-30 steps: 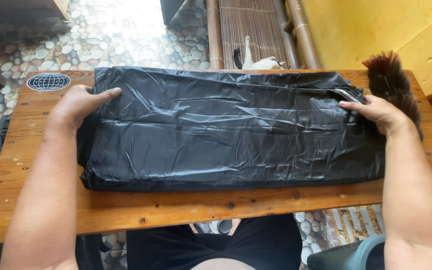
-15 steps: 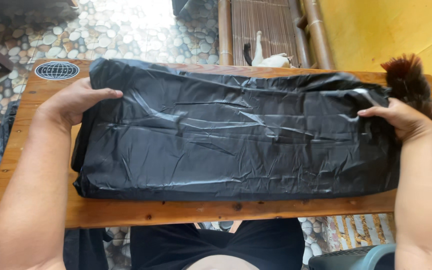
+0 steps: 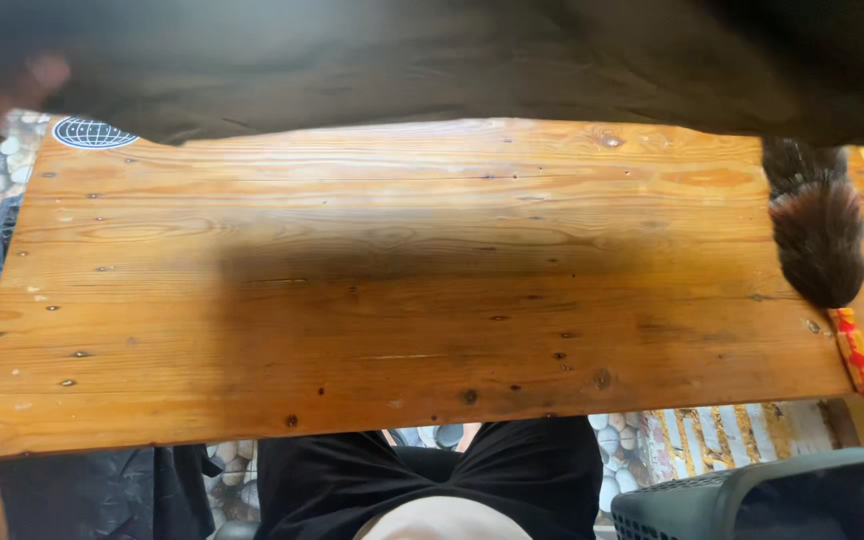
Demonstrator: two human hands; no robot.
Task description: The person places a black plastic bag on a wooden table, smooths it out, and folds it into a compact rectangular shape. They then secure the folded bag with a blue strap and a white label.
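At far left the left hand (image 3: 37,72) showed only as a blur at the black plastic bag (image 3: 432,60), so its grip could not be told. The bag hung lifted above the bare wooden surface (image 3: 402,300); this looked like the lifting step, calling next for a controlled laydown. A feather duster (image 3: 817,235) lay at right. The right hand was unseen.
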